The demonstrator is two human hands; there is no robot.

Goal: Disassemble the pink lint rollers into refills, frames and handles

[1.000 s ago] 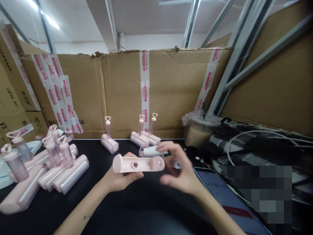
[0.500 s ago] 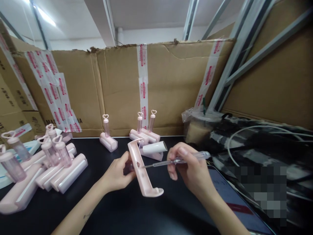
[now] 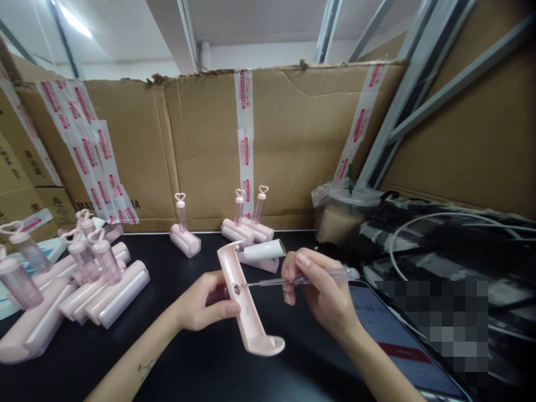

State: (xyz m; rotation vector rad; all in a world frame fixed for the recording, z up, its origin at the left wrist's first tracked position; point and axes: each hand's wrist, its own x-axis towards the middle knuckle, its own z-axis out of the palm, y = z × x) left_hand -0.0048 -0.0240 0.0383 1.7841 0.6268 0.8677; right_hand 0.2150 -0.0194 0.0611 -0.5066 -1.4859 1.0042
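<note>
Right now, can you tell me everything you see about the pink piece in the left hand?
The pink piece is a long, pale pink, open trough that looks like smooth plastic. Its ends turn up into rounded plates, and the lower one has a small peg inside. A hole sits near mid-length. It is held above the black table, slanting from upper left to lower right. The left hand grips it, thumb at its edge. The screwdriver points toward the hole; I can't tell whether it touches.
</note>
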